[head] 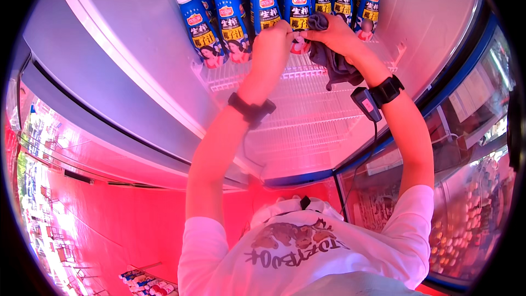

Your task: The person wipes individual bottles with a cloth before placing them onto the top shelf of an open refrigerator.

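Blue drink bottles [296, 4] with white caps stand upright in rows on a white wire shelf [230, 78] inside a refrigerated display cabinet. My right hand [339, 37] grips a dark cloth [339, 68], which hangs down past the shelf's front edge. Just left of it, my left hand [272, 39] is in front of the middle bottles with its fingers bent. The fingertips of both hands meet before one bottle's lower label. Whether anything small lies between my left fingers cannot be made out. Both wrists wear black straps, the right one with a cabled device [366, 103].
Lower wire shelves [304, 131] lie beneath the bottles. The cabinet's pale side wall [135, 37] rises on the left, and a glass door [460, 139] with a blue frame is on the right. A cable [361, 164] runs down from the right wrist. The floor [135, 222] looks red.
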Demonstrator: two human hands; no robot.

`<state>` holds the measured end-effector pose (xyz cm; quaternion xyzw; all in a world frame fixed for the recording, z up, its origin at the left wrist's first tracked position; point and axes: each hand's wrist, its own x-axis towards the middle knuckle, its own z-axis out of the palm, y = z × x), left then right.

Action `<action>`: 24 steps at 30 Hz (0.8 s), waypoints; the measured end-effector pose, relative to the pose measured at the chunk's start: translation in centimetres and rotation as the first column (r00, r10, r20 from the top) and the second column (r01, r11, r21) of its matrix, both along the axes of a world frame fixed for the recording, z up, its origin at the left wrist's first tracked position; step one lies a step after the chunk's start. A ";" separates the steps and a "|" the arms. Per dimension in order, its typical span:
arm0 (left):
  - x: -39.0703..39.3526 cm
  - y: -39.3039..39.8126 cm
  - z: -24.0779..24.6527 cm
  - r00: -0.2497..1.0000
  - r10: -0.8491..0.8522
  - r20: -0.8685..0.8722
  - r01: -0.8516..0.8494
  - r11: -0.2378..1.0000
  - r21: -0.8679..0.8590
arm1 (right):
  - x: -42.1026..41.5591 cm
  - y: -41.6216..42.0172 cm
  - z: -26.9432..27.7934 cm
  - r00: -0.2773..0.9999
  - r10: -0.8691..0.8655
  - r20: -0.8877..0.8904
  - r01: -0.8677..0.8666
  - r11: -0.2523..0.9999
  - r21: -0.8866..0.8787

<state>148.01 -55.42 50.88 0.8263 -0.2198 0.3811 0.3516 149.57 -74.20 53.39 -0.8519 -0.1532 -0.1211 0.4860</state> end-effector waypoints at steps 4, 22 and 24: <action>0.7 0.1 -0.5 1.000 -0.001 0.030 0.001 1.000 -0.015 | -0.3 0.4 0.3 1.000 0.008 -0.017 -0.008 1.000 -0.003; -11.0 9.5 -0.9 0.471 -0.844 -0.257 -0.014 0.284 -0.959 | -14.5 -1.0 3.2 0.951 0.195 -0.240 0.051 0.665 0.745; -12.0 10.6 -3.8 0.390 -0.910 -0.141 -0.159 0.085 -0.984 | -16.8 -1.0 1.5 0.910 0.291 -0.294 0.139 0.453 0.881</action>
